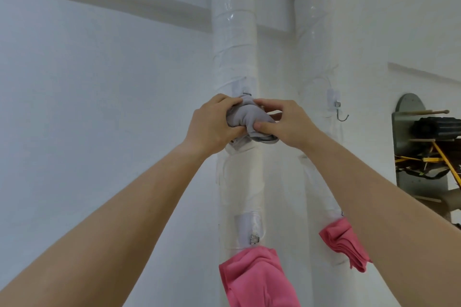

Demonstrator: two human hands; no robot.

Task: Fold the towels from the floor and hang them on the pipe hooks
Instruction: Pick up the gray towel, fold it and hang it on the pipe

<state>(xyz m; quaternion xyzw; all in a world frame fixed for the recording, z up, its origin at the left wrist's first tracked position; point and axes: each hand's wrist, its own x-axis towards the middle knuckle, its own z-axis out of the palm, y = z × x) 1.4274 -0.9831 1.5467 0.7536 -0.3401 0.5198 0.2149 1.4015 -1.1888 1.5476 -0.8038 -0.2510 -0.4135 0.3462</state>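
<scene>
Both hands, left and right, grip your soft, light grey towel; bunch its fold over the hook just above.

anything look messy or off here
Only the grey towel: the left hand and right hand grip it as a bunched wad at the left pipe's upper hook, not a flat fold. The left pink towel and right pink towel hang creased but in place. Nothing looks spilled or broken.
</scene>
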